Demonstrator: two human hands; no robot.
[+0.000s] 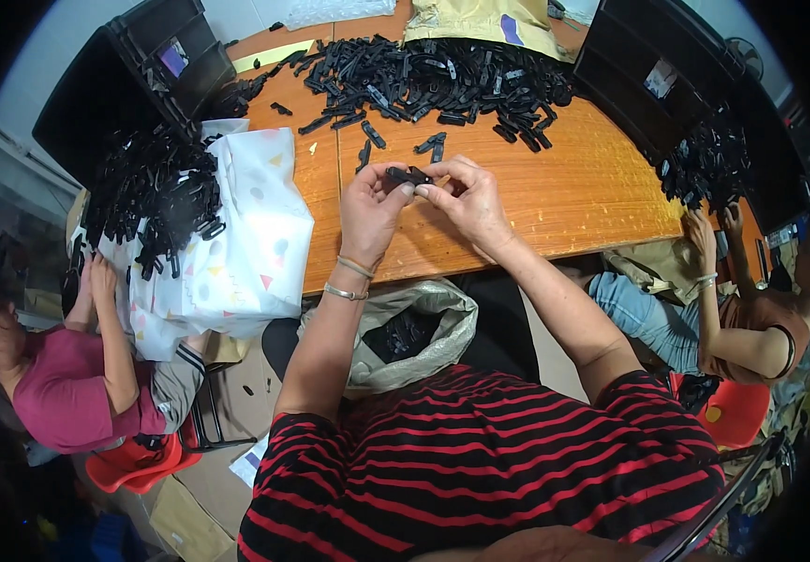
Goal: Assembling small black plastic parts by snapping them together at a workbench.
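In front of my chest, over the table's near edge, a small black plastic piece [408, 175] is held between both hands. My left hand [368, 211], with bands at its wrist, pinches one end. The other end is between the thumb and fingers of my right hand [475, 204]. The fingertips hide part of it, so its exact kind is unclear. A few similar loose pieces [438, 147] lie just beyond my hands on the wooden table [564, 197]. Farther back spreads a large heap of black plastic pieces [442, 80]. Below my forearms, an open woven sack [461, 323] on my lap has black pieces inside.
Big black crates stand at left [96, 94] and right [648, 56], with heaps of pieces beside them. A patterned white plastic sheet [269, 225] drapes over the left side. Co-workers sit at left [77, 393] and right [751, 328]. A tan bag [480, 19] stands at the back.
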